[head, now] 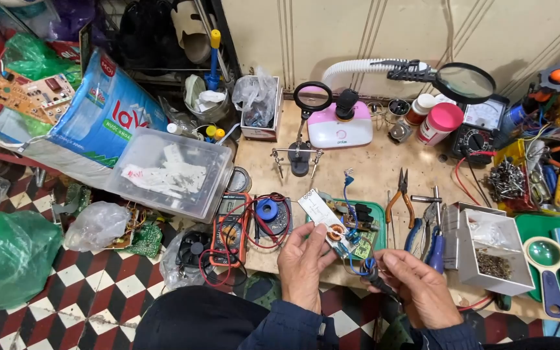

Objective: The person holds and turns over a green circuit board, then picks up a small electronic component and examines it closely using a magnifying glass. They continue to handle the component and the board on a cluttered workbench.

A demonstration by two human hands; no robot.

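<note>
Cluttered with tools, the pale wooden counter [371,172] stood against a cream wall above a red, black and white checkered floor [92,291]. Both hands were raised over the near edge. The left hand [303,259] pinched a small green circuit board with a copper wire coil and a white paper label [332,227], thumb and fingers closed narrowly on its lower edge. The board tilted up and away from the person, just above a green plastic tray [376,210]. The right hand [416,285] was closed around a thin black probe or cable end [374,275] joined to blue wires [356,259]; the tip was too small to make out, and I could not tell whether it touched the board. Dark blue sleeves hid both wrists.

Left of the hands lay an orange multimeter with red and black leads [230,233]. To the right lay orange-handled pliers [400,201], blue-handled pliers [422,236] and an open grey box of small metal parts [494,249]. Farther back stood a pink and white lamp base [339,126] and a magnifying lens on a white flexible arm [465,82]. A clear plastic lidded tub [173,172] sat at the counter's left end. The frame edge cut off a green magnifier [542,259] at far right.
</note>
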